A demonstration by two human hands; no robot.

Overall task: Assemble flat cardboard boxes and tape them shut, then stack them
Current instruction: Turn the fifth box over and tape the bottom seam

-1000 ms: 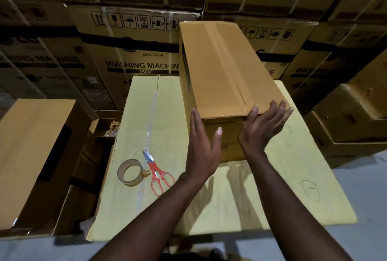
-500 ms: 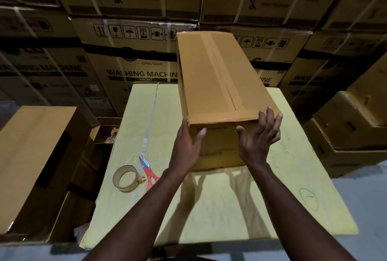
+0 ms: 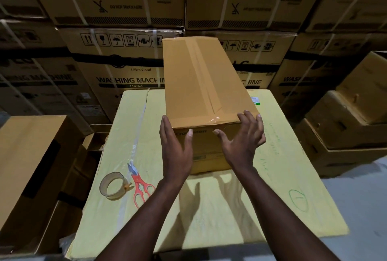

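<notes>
On a yellow carton (image 3: 209, 208), left hand (image 3: 176, 152) and right hand (image 3: 243, 141), fingers uncurled, flank a tape-sealed brown box (image 3: 201, 85).

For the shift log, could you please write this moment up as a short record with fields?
box: brown cardboard box, top seam taped, standing on the yellow carton
hands: left hand flat on the box's near left corner; right hand spread over its near right corner
tools: tape roll and red scissors side by side on the carton, left of the box
behind: stacked washing machine cartons
</notes>
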